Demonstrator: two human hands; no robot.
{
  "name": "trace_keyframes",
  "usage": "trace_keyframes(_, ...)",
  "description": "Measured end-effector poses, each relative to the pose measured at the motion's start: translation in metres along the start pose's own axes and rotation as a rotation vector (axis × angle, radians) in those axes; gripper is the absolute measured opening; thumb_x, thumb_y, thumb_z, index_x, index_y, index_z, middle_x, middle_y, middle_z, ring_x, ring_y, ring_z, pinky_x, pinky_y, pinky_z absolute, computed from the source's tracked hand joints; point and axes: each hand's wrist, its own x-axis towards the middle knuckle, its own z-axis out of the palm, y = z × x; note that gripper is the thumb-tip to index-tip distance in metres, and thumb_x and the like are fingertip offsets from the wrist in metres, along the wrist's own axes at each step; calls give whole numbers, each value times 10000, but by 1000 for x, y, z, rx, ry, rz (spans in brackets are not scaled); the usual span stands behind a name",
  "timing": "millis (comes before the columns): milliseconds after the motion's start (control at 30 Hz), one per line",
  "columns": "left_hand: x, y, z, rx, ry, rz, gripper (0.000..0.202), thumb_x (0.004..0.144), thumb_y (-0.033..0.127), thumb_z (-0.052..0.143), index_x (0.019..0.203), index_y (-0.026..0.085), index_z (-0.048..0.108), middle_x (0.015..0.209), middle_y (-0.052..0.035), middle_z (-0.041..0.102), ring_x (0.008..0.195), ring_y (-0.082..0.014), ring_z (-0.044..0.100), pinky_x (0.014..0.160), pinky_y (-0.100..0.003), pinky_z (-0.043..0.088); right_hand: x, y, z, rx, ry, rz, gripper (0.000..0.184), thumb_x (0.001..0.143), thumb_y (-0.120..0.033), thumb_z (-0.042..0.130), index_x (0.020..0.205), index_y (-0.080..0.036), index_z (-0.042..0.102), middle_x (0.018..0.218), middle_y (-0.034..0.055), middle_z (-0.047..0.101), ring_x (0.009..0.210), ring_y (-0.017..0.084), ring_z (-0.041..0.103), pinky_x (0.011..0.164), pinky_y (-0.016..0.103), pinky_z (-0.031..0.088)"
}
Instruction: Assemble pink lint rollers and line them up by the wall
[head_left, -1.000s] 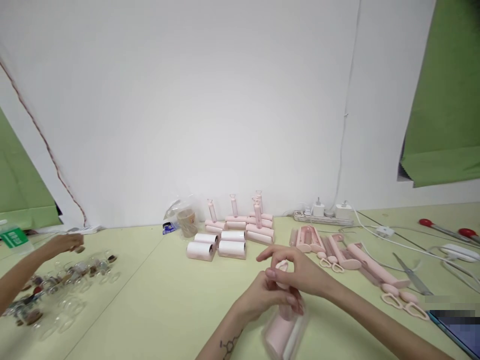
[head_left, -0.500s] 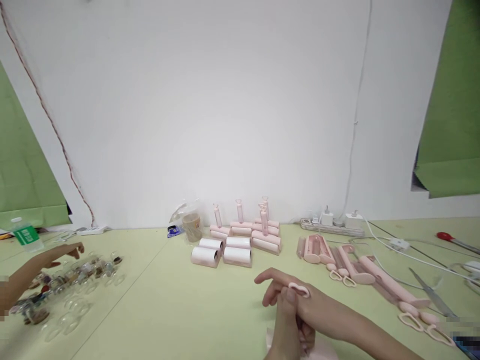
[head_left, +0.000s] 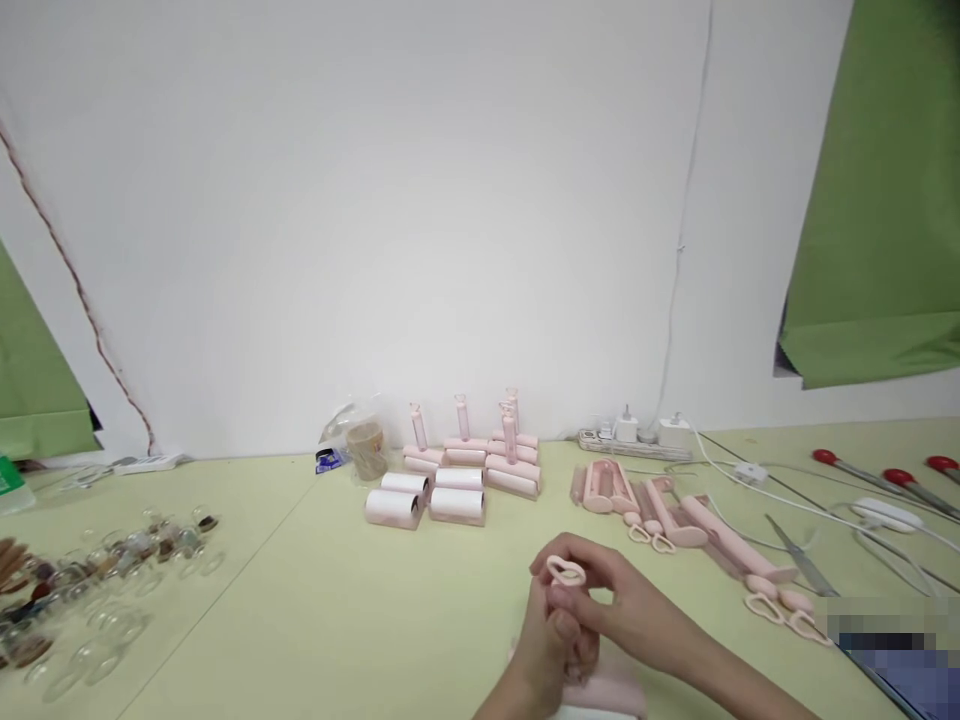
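Observation:
In the lower right of the head view my two hands are closed together around a pink lint roller handle. Its heart-shaped loop (head_left: 566,571) sticks up above my fingers. My left hand (head_left: 541,640) wraps it from below, while my right hand (head_left: 619,600) grips near the loop with thumb and fingers. Most of the handle is hidden by the fingers. Under the hands lies a pink lint roller body (head_left: 611,685) with a white strip along its lower edge, partly cut off by the frame.
Several white-faced rollers (head_left: 457,503) and pink rollers with upright handles (head_left: 510,440) stand near the wall. Pink covers (head_left: 739,540) and heart-loop pieces (head_left: 763,608) lie right, beside scissors (head_left: 802,560), cables and a power strip (head_left: 634,448). Clear domes (head_left: 112,630) and another person's hand (head_left: 10,562) are left.
My hands have come together around the handle, and the heart loop now points upward. The view has shifted right; the other person's hand is now mostly out of frame.

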Motion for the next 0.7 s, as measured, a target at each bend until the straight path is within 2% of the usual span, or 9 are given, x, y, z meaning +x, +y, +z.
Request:
trace_keyframes(67, 1, 2, 2, 0, -35, 13, 728, 414, 781, 549, 832, 205, 396, 305, 151, 284, 228, -21, 127, 229, -140, 109, -7, 0, -5, -53, 53, -136, 216, 791, -410, 509, 807, -205, 574, 828, 18, 583, 790, 171, 573, 723, 267, 468)
trace_keyframes(100, 2, 3, 2, 2, -47, 17, 702, 445, 784, 525, 824, 213, 378, 308, 155, 278, 224, -20, 121, 225, -135, 113, -10, -1, -6, -75, 52, -167, 225, 811, -407, 485, 802, -210, 592, 847, 26, 583, 821, 178, 564, 749, 272, 457)
trace_keyframes(233, 5, 7, 5, 41, -73, 34, 571, 584, 749, 457, 791, 233, 324, 287, 169, 248, 206, -19, 105, 220, -117, 133, -14, -9, -10, -131, -8, -266, 299, 873, -370, 384, 792, -221, 630, 903, 47, 582, 819, 185, 560, 741, 280, 445)
trace_keyframes(400, 7, 9, 6, 57, -110, 36, 559, 596, 735, 464, 809, 238, 321, 263, 174, 255, 191, -24, 96, 209, -121, 132, -9, -18, -16, -140, -77, -356, 295, 884, -336, 363, 808, -210, 619, 880, 58, 592, 808, 185, 567, 741, 286, 440)
trace_keyframes(500, 7, 9, 4, 27, -107, 15, 564, 549, 738, 512, 728, 232, 341, 272, 161, 258, 194, -19, 111, 211, -124, 129, -12, -10, -18, -137, -94, -303, 287, 878, -351, 368, 878, -227, 627, 935, 59, 598, 869, 194, 569, 786, 300, 438)
trace_keyframes(567, 5, 8, 2, 5, -143, -20, 565, 536, 755, 502, 608, 214, 356, 276, 133, 255, 196, -19, 135, 209, -138, 119, -19, 6, -17, -160, -98, -202, 300, 846, -372, 411, 1084, -266, 560, 1064, 65, 576, 996, 227, 539, 843, 333, 429)
trace_keyframes(600, 3, 8, 2, -12, -167, -38, 577, 538, 768, 483, 543, 206, 350, 277, 119, 247, 197, -19, 142, 209, -148, 110, -23, 16, -14, -184, -98, -144, 384, 817, -379, 446, 1190, -294, 478, 1120, 64, 558, 1049, 247, 515, 855, 354, 430)
trace_keyframes(633, 2, 8, 1, -21, -188, -50, 591, 550, 777, 454, 487, 200, 343, 280, 105, 242, 201, -20, 151, 215, -156, 110, -27, 27, -10, -226, -66, -102, 472, 766, -385, 500, 1229, -326, 430, 1097, 58, 580, 1038, 270, 529, 825, 370, 453)
trace_keyframes(700, -1, 12, 0, 15, -238, -77, 606, 602, 765, 409, 434, 184, 366, 298, 76, 281, 225, -30, 221, 253, -167, 171, -34, 48, -1, -301, -33, -59, 397, 710, -371, 536, 1105, -412, 518, 910, 32, 653, 886, 297, 606, 711, 387, 500)
